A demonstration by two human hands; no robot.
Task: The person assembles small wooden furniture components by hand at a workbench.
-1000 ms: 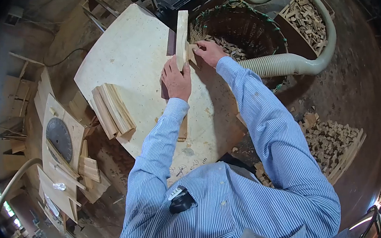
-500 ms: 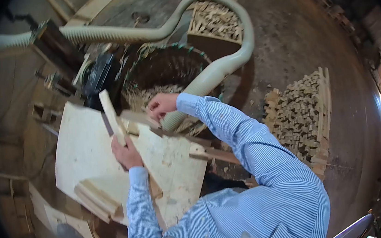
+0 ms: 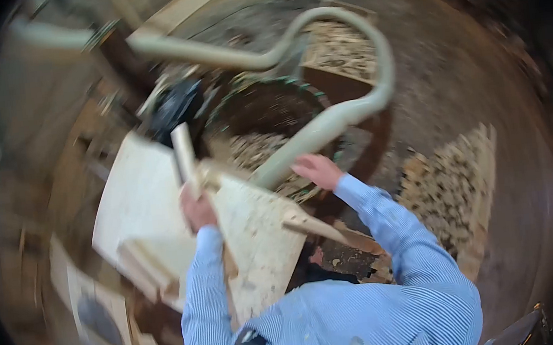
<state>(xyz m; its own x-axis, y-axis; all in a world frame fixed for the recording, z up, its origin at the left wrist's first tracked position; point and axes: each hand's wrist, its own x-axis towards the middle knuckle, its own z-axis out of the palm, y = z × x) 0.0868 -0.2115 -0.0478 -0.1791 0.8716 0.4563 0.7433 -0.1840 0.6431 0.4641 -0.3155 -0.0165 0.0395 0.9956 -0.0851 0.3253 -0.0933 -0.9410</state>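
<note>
In the head view, my left hand (image 3: 198,209) is closed around a pale wooden strip (image 3: 183,150), which points away from me over the pale worktable (image 3: 136,187). Short offcuts lie just right of this hand, blurred. My right hand (image 3: 319,171) is off the table's right side, beside the ribbed hose (image 3: 313,132) and above the rim of a round basket (image 3: 263,110). Its fingers stretch out to the left, with nothing visible in them. Wood scraps fill the basket's bottom.
Stacked wooden strips (image 3: 143,264) lie at the table's left. A wooden piece (image 3: 312,226) juts from its right edge. A dark machine part (image 3: 175,109) stands beyond the table. A box of scraps (image 3: 340,75) and a stack of blocks (image 3: 451,194) sit on the floor.
My right hand has moved right, away from the wood at the table's far edge, toward the hose. My left hand still holds the strip. The whole view has shifted and blurred.
</note>
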